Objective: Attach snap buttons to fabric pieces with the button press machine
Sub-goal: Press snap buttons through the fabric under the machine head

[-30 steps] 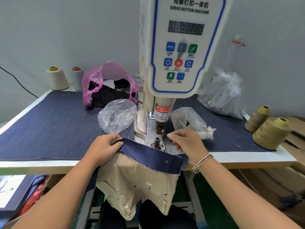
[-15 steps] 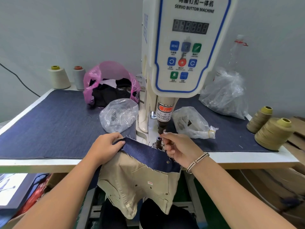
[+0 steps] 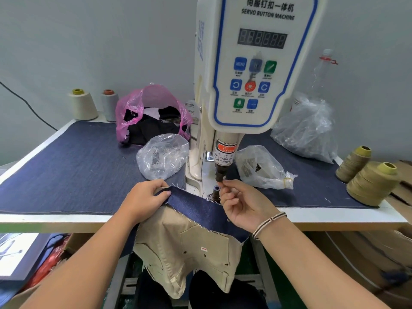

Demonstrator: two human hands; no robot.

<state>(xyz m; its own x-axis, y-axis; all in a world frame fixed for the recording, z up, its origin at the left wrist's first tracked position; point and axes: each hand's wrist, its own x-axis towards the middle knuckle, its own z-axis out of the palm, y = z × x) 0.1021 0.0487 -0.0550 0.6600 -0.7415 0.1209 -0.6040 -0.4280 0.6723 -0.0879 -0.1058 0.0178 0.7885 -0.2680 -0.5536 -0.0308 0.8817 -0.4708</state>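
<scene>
One white surface [image 3: 334,216] fills the middle of the view, covered for most of its top by a dark blue denim sheet [image 3: 73,166]. At its centre a cream button press machine [image 3: 256,63] is seen, marked SERVO BUTTON MACHINE, with a dark display and blue, green and red keys on its face. A dark upper die [image 3: 219,175] is seen below the machine head, over a lower die post [image 3: 215,192].

A fabric piece [image 3: 189,248], beige with a dark blue denim band along its top, is draped over the near edge of the surface, just in front of the lower die post. Small dark snaps are visible on the beige part.

A pink bag [image 3: 153,108] of dark cloth is noted left of the machine, and a clear bag [image 3: 163,158] nearer. Another clear bag [image 3: 263,168] is set right of the dies, and a larger one [image 3: 307,130] behind it. Two pale thread cones [image 3: 83,105] are stood at the far left corner; two olive thread cones [image 3: 372,184] are stood at the right edge.

The left hand [image 3: 145,198] is closed over the left end of the denim band, fingers curled round its edge. The right hand [image 3: 243,204] is raised beside the dies, thumb and forefinger pinched just under the upper die; what is pinched is too small to be told. A banded bracelet [image 3: 267,224] is worn on the right wrist.
</scene>
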